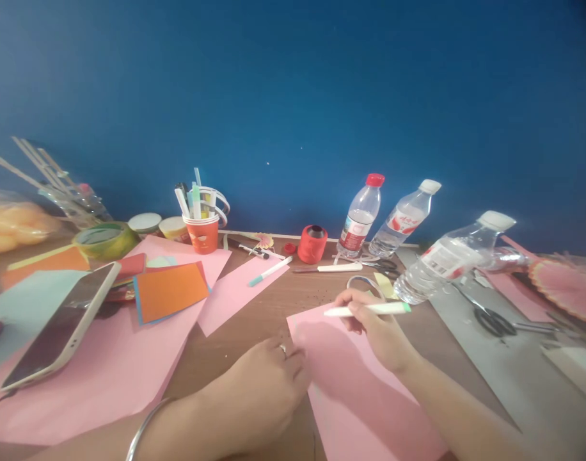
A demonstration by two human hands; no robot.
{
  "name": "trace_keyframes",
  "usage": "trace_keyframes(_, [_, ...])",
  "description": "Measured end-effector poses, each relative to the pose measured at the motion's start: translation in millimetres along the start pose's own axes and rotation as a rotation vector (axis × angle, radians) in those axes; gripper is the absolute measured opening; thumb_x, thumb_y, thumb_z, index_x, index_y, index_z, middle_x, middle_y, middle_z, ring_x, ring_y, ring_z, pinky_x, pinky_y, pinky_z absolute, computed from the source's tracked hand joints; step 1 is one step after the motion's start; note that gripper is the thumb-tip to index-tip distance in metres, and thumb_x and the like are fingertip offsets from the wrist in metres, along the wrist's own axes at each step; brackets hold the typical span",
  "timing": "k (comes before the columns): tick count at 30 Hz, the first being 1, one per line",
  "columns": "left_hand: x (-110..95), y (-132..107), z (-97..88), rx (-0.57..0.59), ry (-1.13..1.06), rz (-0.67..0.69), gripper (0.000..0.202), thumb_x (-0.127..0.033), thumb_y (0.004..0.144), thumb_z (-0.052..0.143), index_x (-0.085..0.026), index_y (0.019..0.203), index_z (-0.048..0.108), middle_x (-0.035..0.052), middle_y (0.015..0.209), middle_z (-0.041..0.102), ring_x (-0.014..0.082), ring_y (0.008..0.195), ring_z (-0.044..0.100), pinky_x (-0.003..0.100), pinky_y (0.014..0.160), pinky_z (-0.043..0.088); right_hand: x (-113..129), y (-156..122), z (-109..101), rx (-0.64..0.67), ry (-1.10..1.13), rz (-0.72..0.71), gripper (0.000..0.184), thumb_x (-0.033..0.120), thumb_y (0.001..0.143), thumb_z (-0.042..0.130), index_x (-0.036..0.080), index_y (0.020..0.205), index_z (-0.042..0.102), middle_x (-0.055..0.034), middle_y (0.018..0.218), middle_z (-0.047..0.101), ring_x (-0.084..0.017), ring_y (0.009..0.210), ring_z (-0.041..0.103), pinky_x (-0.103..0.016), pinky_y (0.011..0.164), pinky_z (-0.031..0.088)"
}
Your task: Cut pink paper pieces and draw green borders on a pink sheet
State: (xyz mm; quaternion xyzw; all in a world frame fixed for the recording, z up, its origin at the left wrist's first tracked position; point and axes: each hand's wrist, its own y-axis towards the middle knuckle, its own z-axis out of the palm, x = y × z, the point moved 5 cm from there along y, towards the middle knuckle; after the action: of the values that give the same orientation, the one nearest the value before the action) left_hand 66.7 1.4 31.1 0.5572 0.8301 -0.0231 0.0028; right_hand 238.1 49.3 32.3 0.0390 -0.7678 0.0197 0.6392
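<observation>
A pink paper sheet (355, 397) lies on the wooden table in front of me. My left hand (261, 397) rests knuckles up on the sheet's left edge, its fingers curled and pressing the paper down; a silver bangle circles the wrist. My right hand (377, 326) is closed around a white pen with a green cap (370, 309), held level just above the sheet's far edge.
A phone (63, 323) lies on large pink paper at the left, beside orange and blue sheets (171, 291). Behind stand a red cup of pens (203, 232), a tape roll (105, 240), a red spool (313, 244) and three water bottles (446, 259). Scissors (494, 320) lie right.
</observation>
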Motion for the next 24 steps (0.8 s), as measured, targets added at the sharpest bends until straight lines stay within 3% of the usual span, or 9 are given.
trace_keyframes(4, [-6,0,-2.9,-0.061,-0.047,0.037,0.015,-0.017,0.082,0.051,-0.015,0.095,0.059,0.0066,0.093,0.062,0.0237,0.095,0.054,0.040,0.096,0.037,-5,-2,20,0.031,0.091,0.184,0.007,0.025,0.074,0.055,0.018,0.076,0.057,0.0010,0.061,0.059,-0.013,0.056,0.053,-0.025,0.053,0.042])
trace_keyframes(9, [-9,0,0.1,-0.009,-0.032,0.076,0.018,-0.021,0.082,0.052,-0.014,0.096,0.060,0.0085,0.104,0.063,0.0236,0.098,0.054,0.037,0.091,0.040,-34,4,37,0.026,0.130,0.292,0.014,0.032,0.074,0.061,0.018,0.073,0.057,-0.0002,0.064,0.064,-0.014,0.061,0.059,-0.026,0.057,0.047])
trace_keyframes(12, [-3,-2,-0.6,-0.018,-0.020,0.014,0.025,-0.024,0.084,0.050,-0.013,0.105,0.059,0.0097,0.114,0.061,0.0247,0.105,0.052,0.036,0.090,0.040,-40,4,36,-0.016,0.031,0.240,0.011,0.028,0.074,0.060,0.019,0.070,0.056,0.0014,0.059,0.062,-0.014,0.055,0.056,-0.024,0.052,0.043])
trace_keyframes(17, [8,-7,13.0,0.052,0.014,-0.150,0.033,-0.026,0.085,0.050,-0.012,0.113,0.058,0.0144,0.125,0.056,0.0290,0.111,0.050,0.039,0.084,0.043,-31,-2,40,0.035,-0.054,0.156,0.016,0.025,0.075,0.060,0.018,0.061,0.056,-0.0043,0.074,0.072,-0.018,0.067,0.063,-0.026,0.057,0.045])
trace_keyframes(24, [7,-12,27.9,-0.097,0.092,-0.142,0.033,-0.031,0.091,0.043,-0.013,0.111,0.062,0.0158,0.129,0.054,0.0295,0.115,0.050,0.041,0.092,0.039,-33,-3,43,0.093,-0.070,0.106,0.016,0.030,0.081,0.059,0.018,0.072,0.063,-0.0058,0.079,0.072,-0.021,0.077,0.065,-0.029,0.065,0.049])
